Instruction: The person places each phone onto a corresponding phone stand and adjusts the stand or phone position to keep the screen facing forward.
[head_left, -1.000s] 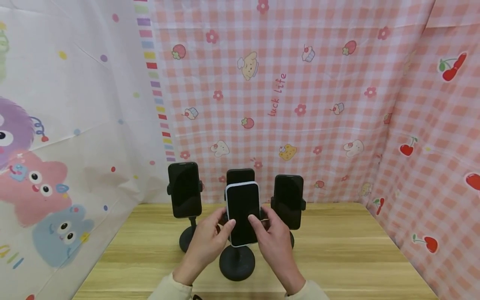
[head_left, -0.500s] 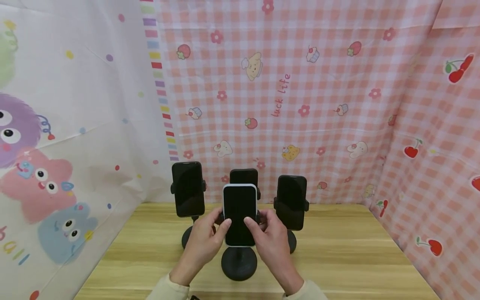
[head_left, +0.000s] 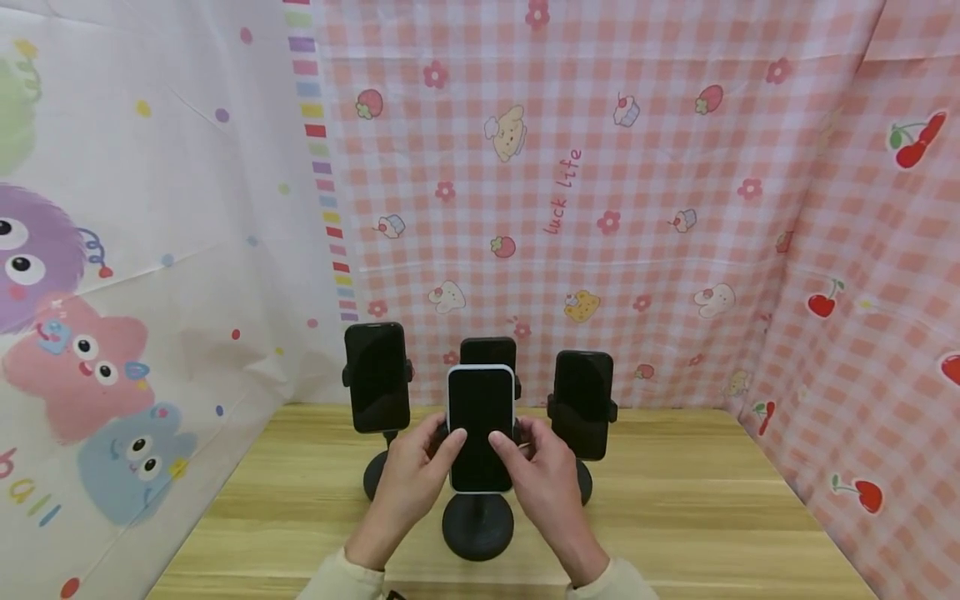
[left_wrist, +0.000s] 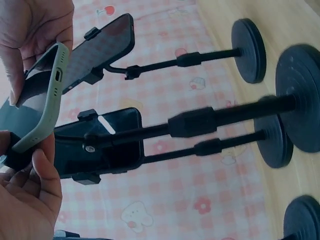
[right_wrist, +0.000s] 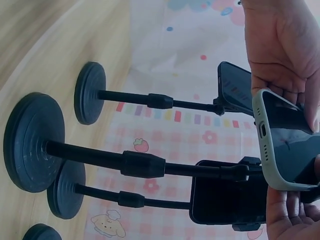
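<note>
A black-screened phone in a pale case [head_left: 482, 429] stands upright at the front of a black phone stand [head_left: 478, 527], facing me in the head view. The left hand [head_left: 420, 467] holds its left side, thumb on the screen's edge and fingers curled behind. On the other side the right hand [head_left: 546, 473] grips likewise, its thumb on the glass. In the left wrist view the pale case [left_wrist: 50, 100] shows its bottom edge, with a dark clamp piece [left_wrist: 19, 157] by the lower hand. Much of the clamp behind the phone is hidden by the hands.
Three more phones on black stands surround it: a left phone [head_left: 377, 377], a right phone [head_left: 582, 404] and a rear phone [head_left: 487, 352], partly covered. All stand on a wooden table [head_left: 697, 517]. Patterned curtains [head_left: 652, 167] rise behind and at the sides.
The held phone, tilted a second ago, now stands straight. Both thumbs have slid slightly up the screen in the last half second. The head view has shifted a little.
</note>
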